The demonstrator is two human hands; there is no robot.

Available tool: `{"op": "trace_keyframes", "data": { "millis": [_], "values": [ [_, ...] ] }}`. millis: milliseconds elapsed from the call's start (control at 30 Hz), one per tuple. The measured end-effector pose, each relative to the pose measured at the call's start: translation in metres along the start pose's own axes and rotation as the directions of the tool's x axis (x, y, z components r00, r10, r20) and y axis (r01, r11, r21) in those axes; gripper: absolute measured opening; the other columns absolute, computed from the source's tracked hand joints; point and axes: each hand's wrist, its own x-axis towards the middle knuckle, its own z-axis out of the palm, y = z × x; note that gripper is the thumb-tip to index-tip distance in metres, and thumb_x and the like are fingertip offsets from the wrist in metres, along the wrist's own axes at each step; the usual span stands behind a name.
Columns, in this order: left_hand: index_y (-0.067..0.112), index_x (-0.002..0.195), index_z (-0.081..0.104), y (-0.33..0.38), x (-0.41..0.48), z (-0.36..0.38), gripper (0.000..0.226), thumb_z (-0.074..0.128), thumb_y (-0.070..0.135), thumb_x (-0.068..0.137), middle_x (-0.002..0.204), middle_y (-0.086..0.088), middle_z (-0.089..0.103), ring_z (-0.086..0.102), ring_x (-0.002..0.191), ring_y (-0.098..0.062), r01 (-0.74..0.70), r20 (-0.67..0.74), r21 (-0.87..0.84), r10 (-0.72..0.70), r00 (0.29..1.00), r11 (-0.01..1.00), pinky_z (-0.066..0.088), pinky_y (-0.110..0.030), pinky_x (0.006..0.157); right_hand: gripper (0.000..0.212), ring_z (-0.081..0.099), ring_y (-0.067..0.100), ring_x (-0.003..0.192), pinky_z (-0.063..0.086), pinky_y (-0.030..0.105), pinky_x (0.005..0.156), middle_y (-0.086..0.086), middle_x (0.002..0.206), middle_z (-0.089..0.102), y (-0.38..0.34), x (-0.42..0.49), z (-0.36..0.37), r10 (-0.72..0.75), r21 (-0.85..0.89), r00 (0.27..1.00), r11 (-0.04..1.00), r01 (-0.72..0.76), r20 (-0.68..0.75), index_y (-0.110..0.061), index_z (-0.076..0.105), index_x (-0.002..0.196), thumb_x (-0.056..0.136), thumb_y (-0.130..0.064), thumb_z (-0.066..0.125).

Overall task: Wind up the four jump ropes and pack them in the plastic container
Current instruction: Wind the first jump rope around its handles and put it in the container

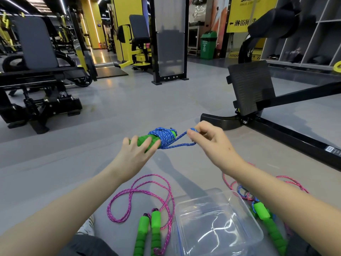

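My left hand [137, 151], centre of frame, is clenched around the pair of green handles [147, 142] of the blue rope [162, 135], which is mostly coiled around their far end. My right hand [208, 139], just right of it, pinches the last loose loop of that rope between thumb and forefinger; the loop runs back to the coil with a little slack. Step in hand, as I judge it: finishing the wind and securing the tail. To do it well I would keep the left grip firm so the two handles stay side by side, hold steady tension on the loop, and tuck it under or through an existing turn rather than laying it on top, since a loose end will likely let the coil spring open in the box. Lower centre, a pink rope [140, 193] lies unwound on the floor with its green handles together. Lower right, the clear plastic box [184, 224] sits empty. Right of the box more rope [258, 211], pink and blue tangled, lies partly hidden under my right forearm; how many ropes are in it I cannot tell.
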Motion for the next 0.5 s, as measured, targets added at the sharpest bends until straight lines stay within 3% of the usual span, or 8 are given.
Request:
{"op": "trace_keyframes", "data": {
  "millis": [100,167,233,300,400,500],
  "values": [
    [0.009,0.133,0.037,0.003,0.001,-0.001,0.07,0.021,0.001,0.065,0.112,-0.014,0.062,0.054,0.067,-0.031,-0.011,-0.015,-0.004,0.011,1.0,1.0,0.035,-0.032,0.055,0.035,0.042,0.003,0.07,0.034,0.011,0.063,-0.001,0.082,0.043,-0.005,0.006,-0.01,0.023,0.098,0.998,0.995,-0.018,-0.053,-0.015,0.047,0.055,0.087,-0.006,0.06],
    [0.009,0.132,0.038,0.002,0.001,-0.003,0.069,0.022,0.001,0.065,0.112,-0.014,0.062,0.054,0.066,-0.031,-0.026,-0.028,-0.004,0.025,0.999,1.0,0.035,-0.032,0.055,0.033,0.049,0.009,0.078,0.039,0.015,0.071,0.003,0.086,0.053,-0.005,0.01,-0.016,0.039,0.128,0.998,0.991,-0.032,-0.049,-0.017,0.05,0.056,0.086,-0.01,0.062],
    [0.009,0.131,0.04,0.004,0.002,-0.005,0.068,0.024,0.0,0.065,0.11,-0.013,0.063,0.054,0.065,-0.03,-0.058,-0.072,0.014,0.059,0.996,0.998,0.035,-0.032,0.055,0.028,0.053,0.014,0.072,0.044,0.024,0.073,0.008,0.074,0.056,-0.005,0.012,-0.02,0.051,0.101,0.999,0.994,-0.05,-0.009,-0.016,0.053,0.061,0.088,-0.016,0.062],
    [0.01,0.13,0.04,0.011,0.002,-0.006,0.066,0.027,-0.001,0.066,0.107,-0.012,0.063,0.054,0.066,-0.03,-0.099,-0.088,0.012,0.1,0.991,0.995,0.037,-0.032,0.055,0.023,0.051,0.013,0.065,0.046,0.023,0.067,0.01,0.071,0.052,-0.008,0.014,-0.019,0.077,0.064,0.996,0.995,-0.079,0.035,-0.014,0.056,0.067,0.09,-0.015,0.058],
    [0.01,0.129,0.039,0.016,0.005,-0.005,0.071,0.05,-0.001,0.06,0.104,-0.012,0.062,0.055,0.066,-0.031,-0.12,-0.052,0.004,0.12,0.991,0.993,0.039,-0.033,0.054,0.014,0.047,0.0,0.059,0.037,0.014,0.059,0.002,0.081,0.056,-0.013,0.016,-0.02,0.145,0.082,0.972,0.983,-0.162,0.183,-0.015,0.063,0.085,0.091,-0.007,0.054],
    [0.01,0.13,0.039,0.011,0.007,-0.006,0.083,0.065,0.001,0.051,0.103,-0.012,0.061,0.054,0.067,-0.031,-0.128,-0.002,0.017,0.128,0.992,0.992,0.038,-0.034,0.055,0.021,0.048,-0.003,0.056,0.038,0.011,0.055,-0.006,0.073,0.057,-0.015,0.019,-0.025,0.138,0.106,0.956,0.98,-0.171,0.258,-0.01,0.067,0.097,0.089,0.003,0.053]
  ]
}}
